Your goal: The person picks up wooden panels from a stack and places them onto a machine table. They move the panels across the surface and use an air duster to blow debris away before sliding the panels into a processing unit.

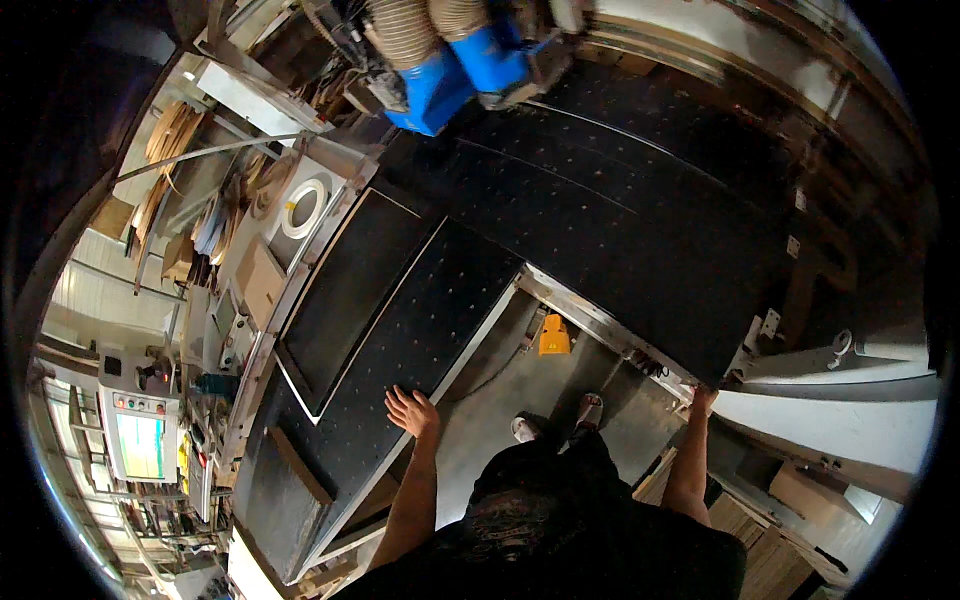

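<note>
My left hand lies over the near edge of a black worktable dotted with small holes, its fingers spread and nothing in it. Beyond it on the table is a dark rectangular panel with light-coloured edges. Another dark panel with a brown edge lies to the left of that hand. My right hand is at the table's near right corner, touching or very close to it. Its fingers are too small and dark to make out.
Blue machine housings with ribbed hoses stand at the far side. A yellow foot pedal is on the floor inside the table's cutout, ahead of my feet. A control screen and a white tape roll are on the left. White panels stand right.
</note>
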Demonstrator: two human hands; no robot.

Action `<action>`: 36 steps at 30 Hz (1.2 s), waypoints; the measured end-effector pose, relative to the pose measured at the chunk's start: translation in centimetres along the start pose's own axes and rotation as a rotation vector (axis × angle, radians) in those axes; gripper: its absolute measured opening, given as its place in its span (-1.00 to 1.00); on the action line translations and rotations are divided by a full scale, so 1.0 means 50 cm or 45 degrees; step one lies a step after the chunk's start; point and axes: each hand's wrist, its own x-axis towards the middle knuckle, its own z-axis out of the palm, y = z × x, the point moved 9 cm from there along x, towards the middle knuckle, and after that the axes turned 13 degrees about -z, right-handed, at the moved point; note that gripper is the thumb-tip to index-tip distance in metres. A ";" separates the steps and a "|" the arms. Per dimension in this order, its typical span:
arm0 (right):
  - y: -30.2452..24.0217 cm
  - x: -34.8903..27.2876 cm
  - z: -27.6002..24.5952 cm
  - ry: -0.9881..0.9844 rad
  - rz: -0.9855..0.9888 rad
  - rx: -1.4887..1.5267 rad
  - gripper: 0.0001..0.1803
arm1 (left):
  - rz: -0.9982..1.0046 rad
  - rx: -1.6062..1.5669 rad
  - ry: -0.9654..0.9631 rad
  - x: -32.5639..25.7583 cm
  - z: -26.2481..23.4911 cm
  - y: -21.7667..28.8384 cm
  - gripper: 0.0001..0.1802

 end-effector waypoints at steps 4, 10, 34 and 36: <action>0.016 0.001 0.005 -0.053 0.175 0.067 -0.51 | -0.033 -0.042 -0.140 -0.008 0.014 0.007 -0.25; 0.046 -0.035 0.030 -0.187 0.435 0.284 -0.40 | 0.006 -0.062 -0.112 -0.008 0.017 -0.027 -0.24; -0.053 -0.130 0.028 0.263 0.578 0.082 -0.51 | 0.235 -0.051 -0.067 -0.007 -0.017 -0.022 -0.15; -0.125 -0.239 0.037 0.219 0.556 -0.196 -0.49 | 0.377 -0.149 -0.036 0.000 -0.054 0.018 -0.19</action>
